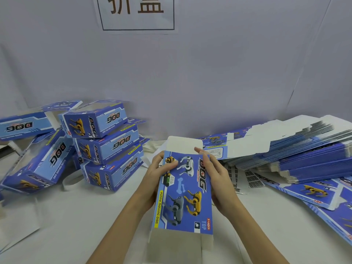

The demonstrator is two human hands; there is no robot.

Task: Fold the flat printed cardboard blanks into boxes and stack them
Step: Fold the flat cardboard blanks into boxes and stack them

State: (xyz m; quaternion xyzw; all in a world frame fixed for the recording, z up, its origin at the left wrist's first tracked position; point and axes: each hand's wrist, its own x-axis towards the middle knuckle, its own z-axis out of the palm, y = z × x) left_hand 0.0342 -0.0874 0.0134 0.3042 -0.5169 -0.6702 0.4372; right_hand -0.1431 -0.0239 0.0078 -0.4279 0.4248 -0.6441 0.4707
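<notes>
A pale cloth hangs behind everything, with a paper sign fixed to it, and the white-covered surface runs out from under it toward me.

To the person's right lies the big heap of flat blanks, fanned out and sliding over one another, blue print on some and white backs on others. I cannot count them, but there look to be many, so most of the job seems still ahead.

On the left are the folded boxes: 3 sit one on another in a leaning stack, a 4th lies tipped over beside them, and a 5th rests further back at the left edge. So about 5 are done, though only 3 are really stacked.

In the middle, held just above the surface, is the box being formed. It looks already opened into a sleeve; its far white flap stands up unfolded and the near end gapes open, so both ends still appear to need closing.

The left hand grips its left edge, thumb curled over the printed face. The right hand holds the right edge, its fingers lying fairly straight and close together along the side.
</notes>
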